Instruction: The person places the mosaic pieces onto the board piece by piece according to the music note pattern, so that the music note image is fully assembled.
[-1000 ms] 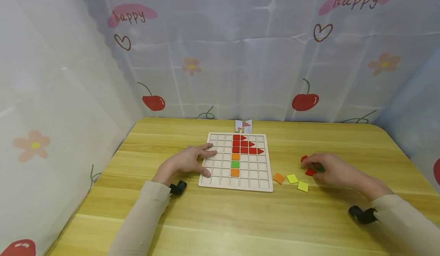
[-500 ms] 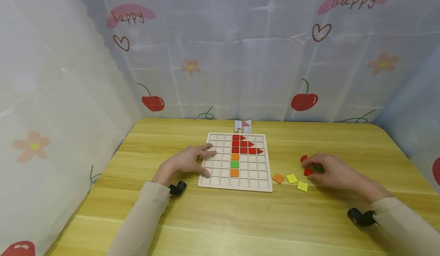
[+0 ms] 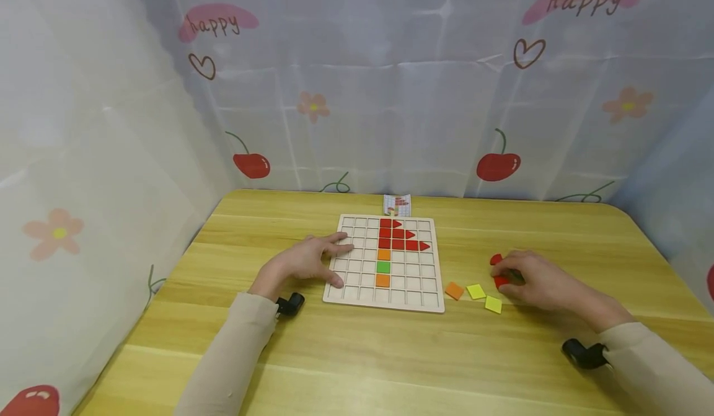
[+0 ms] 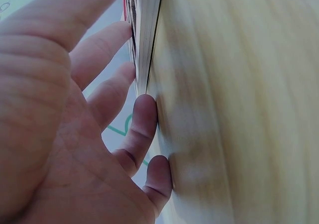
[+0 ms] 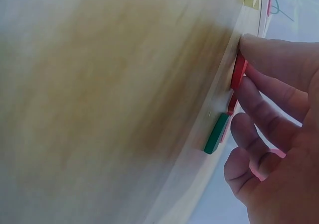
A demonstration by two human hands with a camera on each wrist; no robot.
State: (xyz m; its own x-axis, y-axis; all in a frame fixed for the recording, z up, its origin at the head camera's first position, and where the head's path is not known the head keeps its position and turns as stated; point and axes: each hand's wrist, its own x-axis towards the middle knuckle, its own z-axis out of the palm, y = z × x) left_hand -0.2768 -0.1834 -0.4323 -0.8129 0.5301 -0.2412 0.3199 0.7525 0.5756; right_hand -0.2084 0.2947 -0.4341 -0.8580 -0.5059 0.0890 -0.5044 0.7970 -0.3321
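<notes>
L hand (image 3: 304,260): at the board's (image 3: 411,294) L edge, fingers spread; your index & middle reach over the rim, thumb rests nr the near-L corner. Wrist view has your last two fingertips on the desk (image 3: 357,360), just beside the board's edge.
R hand (image 3: 538,283): well apart from the board, over to its R, w/ thumb & fingers pinching a red piece (image 5: 239,70) at desk level.
Round R hand: green piece (image 5: 217,133) lies on the desk under your fingers, partly hidden in head view; a 2nd red piece (image 3: 496,259) sits just past your fingertips.
Loose tiles: orange tile (image 3: 454,291) closest to the board's R edge; then a yellow tile (image 3: 476,291), w/ another yellow tile (image 3: 493,304) a bit nearer you, all btwn board & R hand.
Board rows: top three filled w/ red squares (image 3: 385,234) from the 4th col. on, 1, 2 & 3 of them, each row ending in a red point (image 3: 424,246) aimed R.
Board col.: under the reds, same col., orange, green (image 3: 383,267), orange.
Card (image 3: 396,205): just beyond the board's far edge, shows a small printed pattern.
Backdrop: curtain (image 3: 362,93) w/ cherries, flowers & "happy".
</notes>
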